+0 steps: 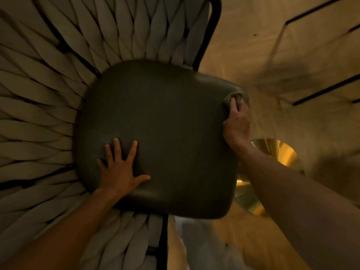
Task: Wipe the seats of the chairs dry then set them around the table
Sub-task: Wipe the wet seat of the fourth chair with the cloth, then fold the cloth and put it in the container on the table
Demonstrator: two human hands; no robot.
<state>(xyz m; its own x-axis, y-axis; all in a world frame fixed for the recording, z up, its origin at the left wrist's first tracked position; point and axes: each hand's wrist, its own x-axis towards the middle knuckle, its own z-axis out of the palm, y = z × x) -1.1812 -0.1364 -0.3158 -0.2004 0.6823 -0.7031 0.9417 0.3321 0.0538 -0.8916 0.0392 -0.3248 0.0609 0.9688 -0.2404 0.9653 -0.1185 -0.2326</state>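
— Under the camera, what do you see?
— Dark seat (161,137) of a chair, seen from straight above, filling the middle. Woven grey straps (39,98) fan out around it at left, far and near, held by a black frame (209,32).
— And the hands?
— Left hand (120,168) lies flat on the near-left part of the seat, fingers spread and straight, palm down, holding nothing.
— The other one?
— Right hand (236,123) is at the seat's right edge, toward the far corner. Its fingers are curled round a bunched grey cloth (233,96), pressed against that corner.
— Is the cloth on top of the seat or over the side?
— It sits right on the rounded corner; whether it wraps below the edge I cannot tell.
— What lies beyond the chair?
— Pale wooden floor (292,55) at right, with thin dark lines across it. Just right of the seat, near the right forearm, there is a shiny gold rounded base (280,151), partly hidden by the arm. Something pale and blurred shows below the seat's near edge.
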